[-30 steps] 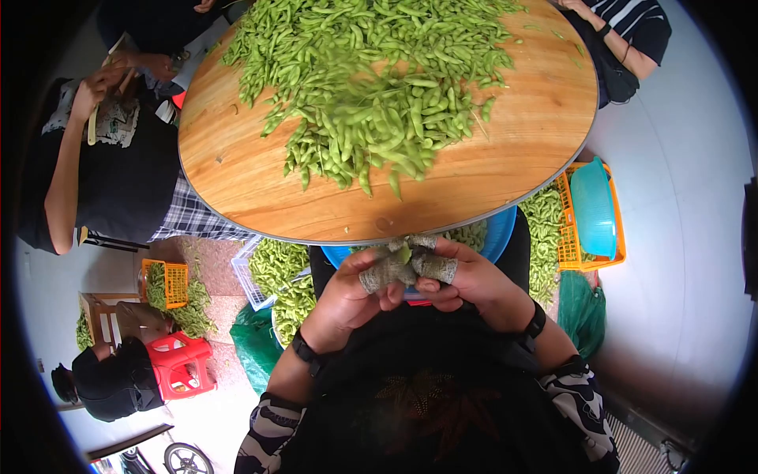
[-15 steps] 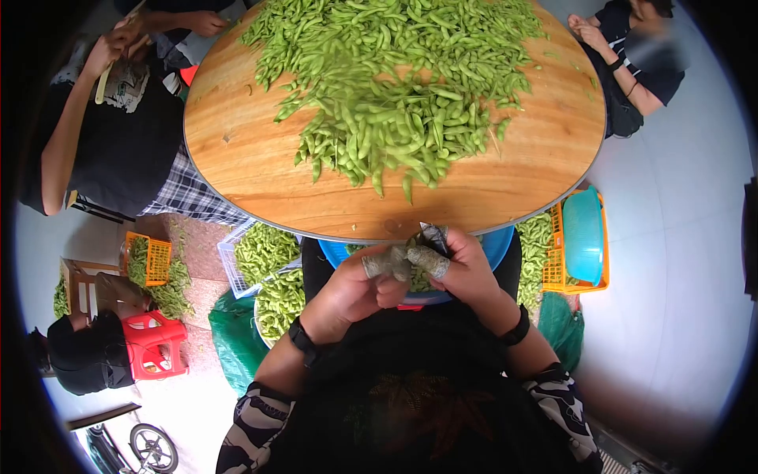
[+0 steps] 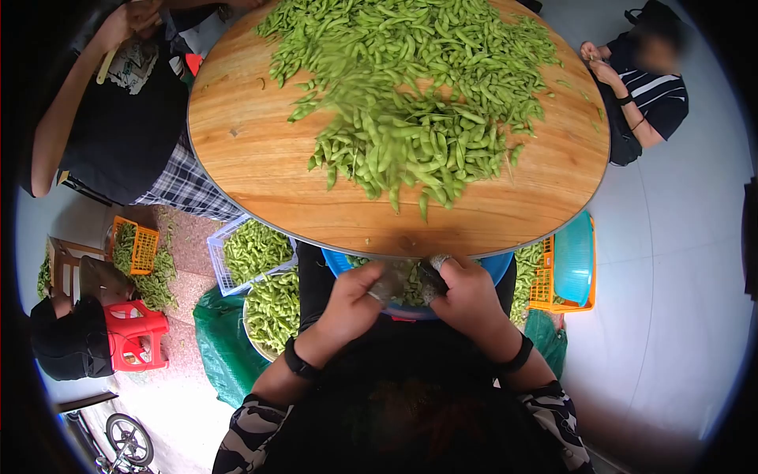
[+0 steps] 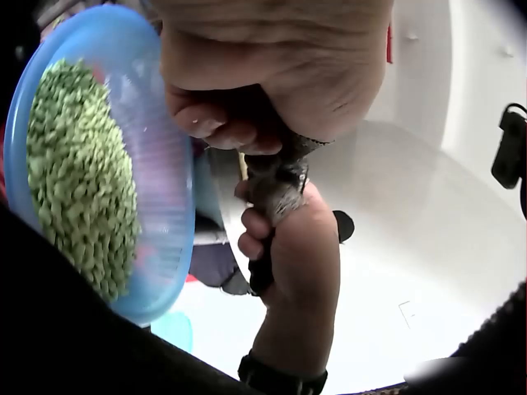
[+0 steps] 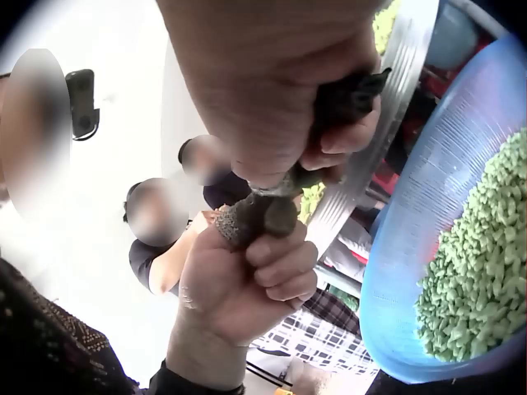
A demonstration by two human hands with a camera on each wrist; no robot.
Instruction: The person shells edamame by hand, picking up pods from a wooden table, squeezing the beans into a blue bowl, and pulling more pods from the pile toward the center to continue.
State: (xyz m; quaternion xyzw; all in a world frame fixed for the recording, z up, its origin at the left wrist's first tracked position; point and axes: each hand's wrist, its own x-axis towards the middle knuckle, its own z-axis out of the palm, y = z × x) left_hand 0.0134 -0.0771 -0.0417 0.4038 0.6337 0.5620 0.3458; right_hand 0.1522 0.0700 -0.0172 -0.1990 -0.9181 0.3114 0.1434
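- Both hands, left hand (image 3: 353,300) and right hand (image 3: 466,296), pinch one pod (image 5: 284,183) over the blue basin (image 3: 493,268).
- Basin part-filled with beans (image 4: 78,173); big pod heap (image 3: 410,103) on the surface (image 3: 253,158) remains.

Counts, head view unless noted:

- Round wooden table (image 3: 260,170) — one, centre top of the frame.
- Heap of green pods (image 3: 410,95) on it — one; single pods too many to count.
- Blue bowl (image 3: 493,265) of shelled beans at the lower table edge — one.
- Orange crates — two: left (image 3: 144,245) and right (image 3: 542,294).
- White crate (image 3: 217,261) — one.
- Red stool (image 3: 142,336) — one, lower left.
- Working hands — two: left hand (image 3: 351,304), right hand (image 3: 466,296).
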